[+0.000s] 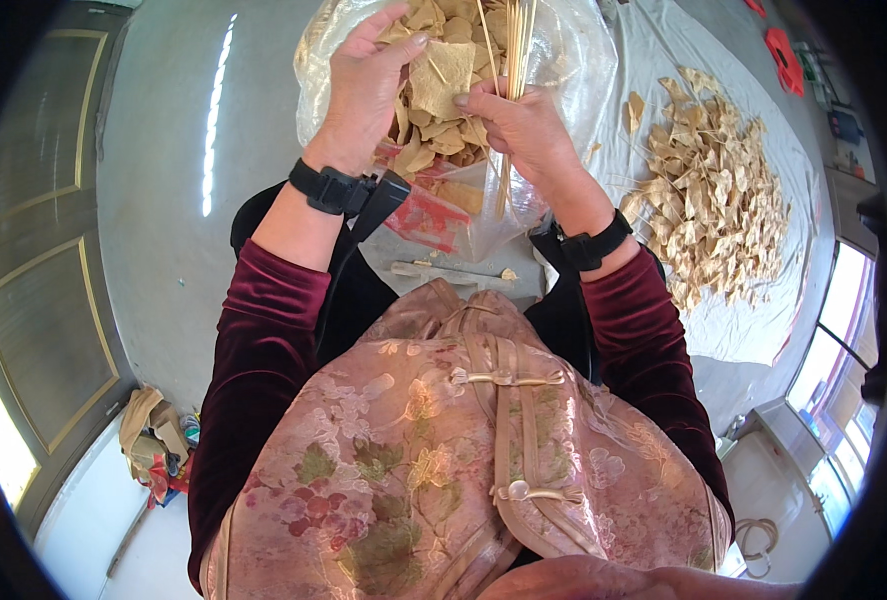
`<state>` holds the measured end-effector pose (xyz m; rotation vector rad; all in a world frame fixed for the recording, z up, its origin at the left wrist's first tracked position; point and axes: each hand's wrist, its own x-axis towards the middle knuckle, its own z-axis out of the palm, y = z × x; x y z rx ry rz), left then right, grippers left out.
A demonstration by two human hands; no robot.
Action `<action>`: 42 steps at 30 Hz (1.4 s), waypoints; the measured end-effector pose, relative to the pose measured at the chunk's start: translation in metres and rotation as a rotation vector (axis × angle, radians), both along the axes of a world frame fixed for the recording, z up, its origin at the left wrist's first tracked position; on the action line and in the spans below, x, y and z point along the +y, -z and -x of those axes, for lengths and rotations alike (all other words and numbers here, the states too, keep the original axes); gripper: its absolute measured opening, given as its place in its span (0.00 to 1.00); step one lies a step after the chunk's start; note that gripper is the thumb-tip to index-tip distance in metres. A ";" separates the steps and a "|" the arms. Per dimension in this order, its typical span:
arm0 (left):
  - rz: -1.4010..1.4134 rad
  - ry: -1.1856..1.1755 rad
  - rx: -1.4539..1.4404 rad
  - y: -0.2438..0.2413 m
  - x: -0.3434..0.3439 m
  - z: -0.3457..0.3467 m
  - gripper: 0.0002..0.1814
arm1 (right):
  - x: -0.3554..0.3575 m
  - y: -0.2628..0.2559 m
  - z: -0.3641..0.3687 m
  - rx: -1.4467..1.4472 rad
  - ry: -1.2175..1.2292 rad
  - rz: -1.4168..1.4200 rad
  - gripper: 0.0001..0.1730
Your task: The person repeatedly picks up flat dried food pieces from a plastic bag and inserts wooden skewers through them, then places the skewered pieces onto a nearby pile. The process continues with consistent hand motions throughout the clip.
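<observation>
My right hand (pixel 522 127) grips an upright bundle of thin pale sticks (pixel 517 52). Its thumb and forefinger also pinch the lower right edge of a flat, tan dried leaf piece (pixel 447 79). A short length of thin stick (pixel 437 70) shows against the face of that piece. My left hand (pixel 365 90) is at the piece's upper left, thumb stretched towards it; whether those fingers pinch anything is unclear. Beneath both hands, a clear plastic bag (pixel 578 67) lies open, filled with similar dried leaf pieces (pixel 421 154).
On a pale sheet (pixel 743 337) to the right lies a large heap of dried leaves (pixel 713 195). Red-printed plastic (pixel 432 217) hangs at the bag's near side, above a low wooden piece (pixel 451 274). A panelled door (pixel 46 315) stands at the left, with bags and boxes (pixel 155 442) nearby.
</observation>
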<state>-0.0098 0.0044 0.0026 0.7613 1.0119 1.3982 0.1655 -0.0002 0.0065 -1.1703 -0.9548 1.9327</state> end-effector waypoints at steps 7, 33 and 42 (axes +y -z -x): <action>-0.020 0.021 -0.003 0.000 0.005 0.005 0.22 | -0.003 -0.005 0.003 -0.023 -0.070 0.055 0.07; 0.054 0.276 1.022 0.059 0.018 -0.017 0.25 | 0.033 -0.040 -0.104 0.404 0.545 -0.233 0.19; -0.120 0.325 1.582 0.074 0.004 -0.026 0.11 | 0.018 -0.027 -0.066 0.213 0.155 -0.022 0.13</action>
